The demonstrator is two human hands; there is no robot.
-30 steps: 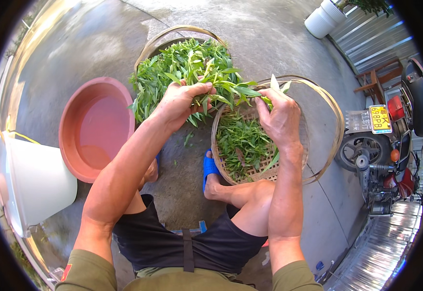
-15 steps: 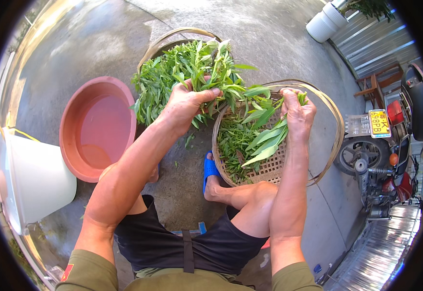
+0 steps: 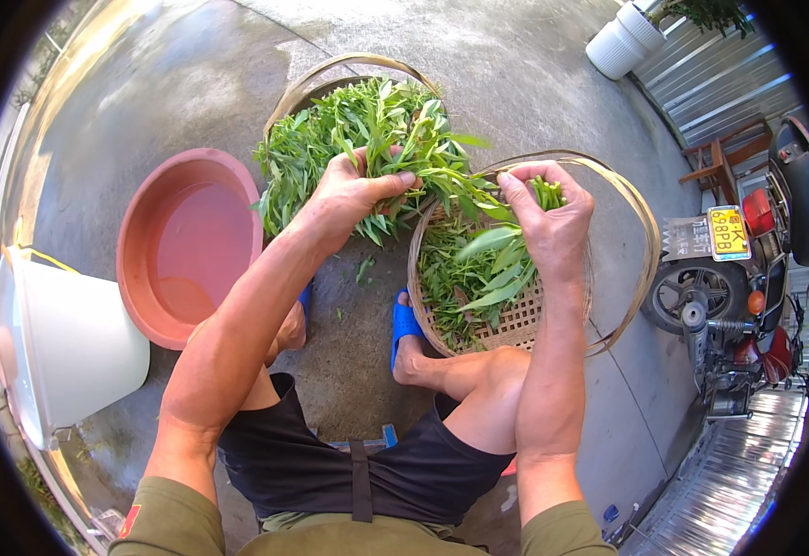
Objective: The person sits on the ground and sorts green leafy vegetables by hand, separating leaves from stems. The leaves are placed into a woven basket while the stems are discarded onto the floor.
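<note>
My left hand is closed around a bunch of leafy green stems, above the near right side of a wicker basket heaped with the same greens. Thumb and fingers of my right hand pinch the end of a stem reaching across from that bunch. Cut stem ends stick up from my right grip, and long leaves hang beneath it. Below lies a second, open-weave basket with loose greens inside.
A reddish plastic basin with water stands left of the heaped basket, beside a white bucket. My feet, in blue slippers, are close to the baskets. A motorcycle, a wooden stool and a white planter line the right.
My right hand has shifted left and turned inward, its fingertips now on a stem near the left-hand bunch. The left hand keeps hold in nearly the same place.
</note>
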